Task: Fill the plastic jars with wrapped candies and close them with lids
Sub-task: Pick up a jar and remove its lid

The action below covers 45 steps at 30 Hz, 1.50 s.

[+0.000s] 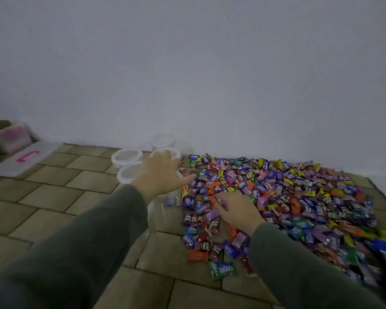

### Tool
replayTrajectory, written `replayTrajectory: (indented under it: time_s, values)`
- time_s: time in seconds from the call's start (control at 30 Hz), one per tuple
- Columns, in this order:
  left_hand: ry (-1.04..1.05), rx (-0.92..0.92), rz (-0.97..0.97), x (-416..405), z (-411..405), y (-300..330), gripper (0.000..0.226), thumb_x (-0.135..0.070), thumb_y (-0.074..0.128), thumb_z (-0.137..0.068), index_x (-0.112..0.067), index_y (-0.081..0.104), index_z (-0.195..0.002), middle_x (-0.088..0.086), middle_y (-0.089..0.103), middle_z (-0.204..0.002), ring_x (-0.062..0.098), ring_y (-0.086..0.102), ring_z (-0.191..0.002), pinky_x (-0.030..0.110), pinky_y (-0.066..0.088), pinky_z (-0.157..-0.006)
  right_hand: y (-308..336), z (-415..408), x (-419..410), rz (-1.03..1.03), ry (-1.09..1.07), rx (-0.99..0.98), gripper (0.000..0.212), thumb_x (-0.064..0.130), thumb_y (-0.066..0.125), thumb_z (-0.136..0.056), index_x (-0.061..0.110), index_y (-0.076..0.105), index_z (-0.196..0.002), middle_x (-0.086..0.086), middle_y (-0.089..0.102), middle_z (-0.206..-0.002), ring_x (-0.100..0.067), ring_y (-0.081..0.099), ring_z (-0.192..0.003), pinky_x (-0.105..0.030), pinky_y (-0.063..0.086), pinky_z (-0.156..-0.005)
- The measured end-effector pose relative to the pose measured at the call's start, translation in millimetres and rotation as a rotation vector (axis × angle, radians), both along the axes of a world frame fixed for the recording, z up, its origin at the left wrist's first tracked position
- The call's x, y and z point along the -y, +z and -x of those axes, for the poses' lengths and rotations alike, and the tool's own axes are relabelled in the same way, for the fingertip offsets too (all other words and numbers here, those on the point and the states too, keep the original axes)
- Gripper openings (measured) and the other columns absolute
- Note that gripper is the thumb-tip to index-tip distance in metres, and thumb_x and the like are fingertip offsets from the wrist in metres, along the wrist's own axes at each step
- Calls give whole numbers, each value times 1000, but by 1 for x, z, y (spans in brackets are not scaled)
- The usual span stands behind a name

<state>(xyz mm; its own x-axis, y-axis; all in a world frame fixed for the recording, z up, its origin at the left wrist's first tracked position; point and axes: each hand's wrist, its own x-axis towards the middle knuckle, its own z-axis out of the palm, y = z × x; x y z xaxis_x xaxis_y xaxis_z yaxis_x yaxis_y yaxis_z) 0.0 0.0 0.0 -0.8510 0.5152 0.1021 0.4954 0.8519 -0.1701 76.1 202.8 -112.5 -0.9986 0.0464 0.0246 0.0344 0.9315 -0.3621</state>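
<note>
Brown floor tiles (54,190) run up to a plain pale wall (187,63), and everything lies on that floor. On the right hand (239,209) the fingers (222,202) curl down into the near edge of the candy heap, and a purple wrapped sweet shows at their tips, though blur hides whether it is truly pinched. On the left hand (159,175) the fingers are spread and fairly straight, the thumb reaching to the fringe of the sweets; the palm hovers over a clear plastic jar (169,210), and whether it touches the rim cannot be told. Both arms wear grey-green sleeves (98,237).

Wrapped candies (299,197) in purple, orange, green, yellow and blue spread in a broad pile from the middle to the right edge, several marked "Relaxx". Just left of the pile, behind the left hand, stand more clear round jars (127,156), open-topped, grouped close together near the wall. Far left, well apart from them, lies a flat translucent lid (22,159) with a pink mark, and beside it a translucent storage box (9,136).
</note>
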Motion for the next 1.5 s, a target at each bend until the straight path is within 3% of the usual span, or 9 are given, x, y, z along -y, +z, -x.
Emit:
replayTrajectory:
  time_s: [0.17,0.3,0.63,0.8,0.9,1.0,1.13,1.23,1.5]
  values:
    - [79,-24,-79,8,-2,-28,74,-73,45,-81,-23,45,-136,14,47,-130,37,47,-117,41,42,-93,-45,-18,4,-134,-121,169,61,58,31,-98,30,22,-151,1,10,-161,-25,6,-148,-54,12,-116]
    - [107,-75,-81,4,-5,-43,62,-56,49,-87,-16,40,-134,17,45,-127,41,47,-113,44,41,-92,-63,-26,3,-150,-138,147,64,62,23,-97,36,10,-153,1,-1,-162,-25,-7,-149,-54,4,-118]
    - [4,12,-140,-10,-39,-44,64,-52,50,-85,-24,35,-141,12,34,-139,37,37,-126,50,27,-109,-70,-32,-8,-189,-120,151,64,62,23,-97,38,5,-153,2,-3,-162,-22,-9,-149,-53,2,-118]
    - [-12,-52,-147,-11,-63,-53,66,-55,48,-81,-28,37,-140,13,41,-133,36,42,-117,47,29,-102,-69,-42,-22,-185,-111,156,64,62,25,-97,38,7,-153,3,-4,-162,-21,-10,-149,-51,0,-119]
    - [-55,-82,-252,-18,-78,-55,77,-63,31,-68,-25,53,-131,16,55,-118,38,51,-102,47,34,-91,-70,-46,-30,-175,-104,149,62,61,25,-97,38,8,-153,3,-4,-162,-21,-10,-149,-50,0,-119]
    - [-70,-38,-265,-30,-89,-59,83,-65,22,-62,-29,51,-131,12,54,-123,36,50,-106,46,34,-94,-72,-47,-37,-182,-98,142,60,58,24,-99,37,10,-153,3,-3,-162,-21,-9,-149,-50,1,-118]
    - [-126,-81,-355,-46,-100,-64,66,-60,41,-64,-27,62,-117,12,61,-109,36,57,-92,45,41,-85,-72,-48,-40,-163,-102,120,57,54,22,-100,36,13,-153,2,0,-162,-21,-7,-149,-51,2,-119]
    - [-173,-64,-403,-58,-106,-65,59,-54,54,-65,-27,62,-116,10,60,-112,34,55,-97,43,38,-87,-74,-48,-42,-152,-114,98,53,50,22,-101,36,16,-152,2,4,-162,-23,-4,-149,-51,2,-118]
    - [-210,-15,-409,-57,-106,-62,62,-59,44,-66,-35,57,-121,2,55,-122,27,50,-109,39,33,-92,-77,-48,-46,-147,-126,86,52,48,21,-102,36,17,-152,1,6,-162,-23,-3,-149,-52,2,-118]
